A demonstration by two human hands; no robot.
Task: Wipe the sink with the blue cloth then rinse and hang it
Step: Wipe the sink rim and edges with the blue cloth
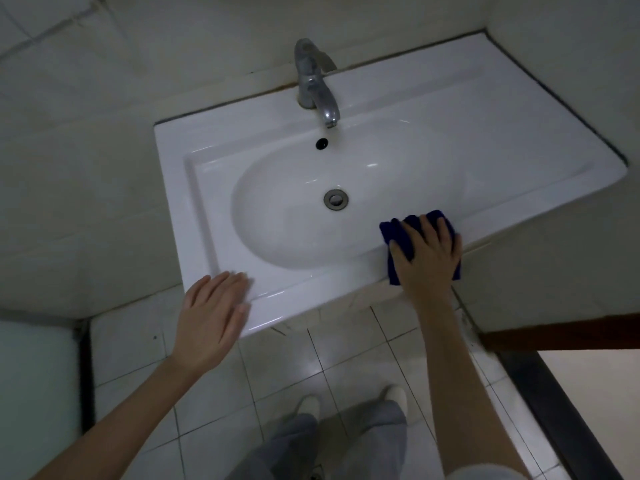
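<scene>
A white ceramic sink [214,216] fills the middle of the view, with an oval basin and a metal drain [336,199]. The dark blue cloth [401,237] lies folded on the sink's front rim at the right. My right hand [427,256] presses flat on top of the cloth, fingers spread over it. My left hand [214,313] rests open on the sink's front left corner, palm down, holding nothing. A chrome faucet [313,88] stands at the back centre, and no water runs from it.
Tiled walls close in behind and to the left of the sink. A wall and a dark wooden door frame [554,336] stand on the right. White floor tiles [346,358] and my two feet show below the sink. An overflow hole [321,143] sits under the spout.
</scene>
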